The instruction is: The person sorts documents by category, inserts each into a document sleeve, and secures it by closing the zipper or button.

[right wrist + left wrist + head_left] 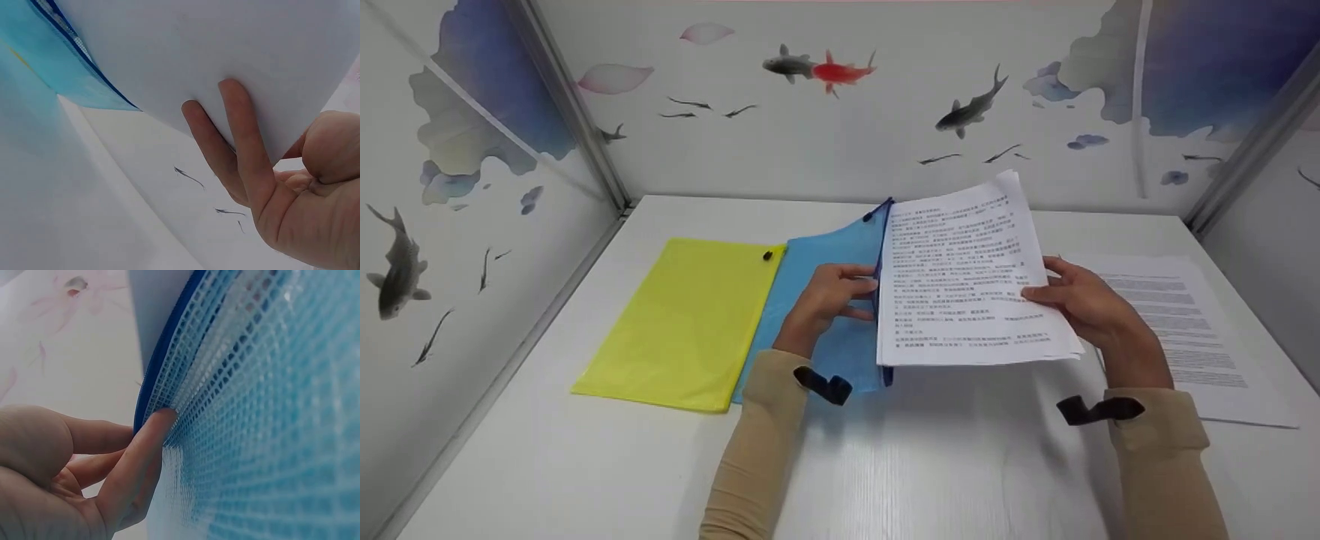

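A blue mesh zipper pouch (817, 330) is raised at its zippered edge, with the left hand (831, 294) pinching that edge between thumb and fingers. In the left wrist view the dark blue zipper (163, 354) curves up past the fingertips. The right hand (1091, 304) grips a stack of printed paper (960, 285) by its right side, thumb on the printed face and fingers spread behind. The stack's left edge lies right at the pouch's opening. From the right wrist view, the back of the paper (169, 50) hides the inside of the pouch.
A yellow zipper pouch (682, 322) lies flat on the white table (915, 465), left of the blue one and partly beside its edge. More printed sheets (1177, 322) rest on the table at the right, behind the right arm. Walls with painted fish enclose the table.
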A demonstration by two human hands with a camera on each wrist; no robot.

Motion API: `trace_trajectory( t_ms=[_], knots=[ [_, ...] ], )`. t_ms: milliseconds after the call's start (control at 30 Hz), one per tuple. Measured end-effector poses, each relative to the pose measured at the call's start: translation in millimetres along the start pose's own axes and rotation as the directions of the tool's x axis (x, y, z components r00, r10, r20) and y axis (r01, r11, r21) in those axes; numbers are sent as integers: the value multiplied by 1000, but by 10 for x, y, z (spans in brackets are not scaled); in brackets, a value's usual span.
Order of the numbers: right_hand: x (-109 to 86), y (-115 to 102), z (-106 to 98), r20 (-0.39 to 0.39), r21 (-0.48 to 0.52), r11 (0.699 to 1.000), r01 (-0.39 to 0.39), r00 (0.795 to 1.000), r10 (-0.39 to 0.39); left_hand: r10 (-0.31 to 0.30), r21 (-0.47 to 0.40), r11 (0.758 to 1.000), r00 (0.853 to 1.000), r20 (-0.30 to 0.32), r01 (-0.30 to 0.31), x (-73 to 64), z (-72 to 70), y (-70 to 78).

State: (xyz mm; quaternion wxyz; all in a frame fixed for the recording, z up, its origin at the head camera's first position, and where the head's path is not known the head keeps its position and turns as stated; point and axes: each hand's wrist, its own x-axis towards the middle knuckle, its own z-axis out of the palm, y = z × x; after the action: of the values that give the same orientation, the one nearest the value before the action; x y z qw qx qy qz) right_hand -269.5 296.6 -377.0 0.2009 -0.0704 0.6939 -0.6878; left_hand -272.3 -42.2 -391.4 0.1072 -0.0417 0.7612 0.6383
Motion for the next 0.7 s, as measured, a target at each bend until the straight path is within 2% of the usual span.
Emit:
trace_trajectory(
  t_ms=[200,433,700],
  knots=[
    [6,21,5,-21,-101,994,33,999,-35,3,-13,1000,1000,-4,-3,-4,-7,-11],
    [-20,1,22,-68,-235,970,62,994,-80,20,-1,1000,1000,7,-20,18,11,-36],
    [-77,-46,60,-91,-309,948,81,989,-114,26,17,1000,1000,11,-27,35,34,-47]
  ],
)
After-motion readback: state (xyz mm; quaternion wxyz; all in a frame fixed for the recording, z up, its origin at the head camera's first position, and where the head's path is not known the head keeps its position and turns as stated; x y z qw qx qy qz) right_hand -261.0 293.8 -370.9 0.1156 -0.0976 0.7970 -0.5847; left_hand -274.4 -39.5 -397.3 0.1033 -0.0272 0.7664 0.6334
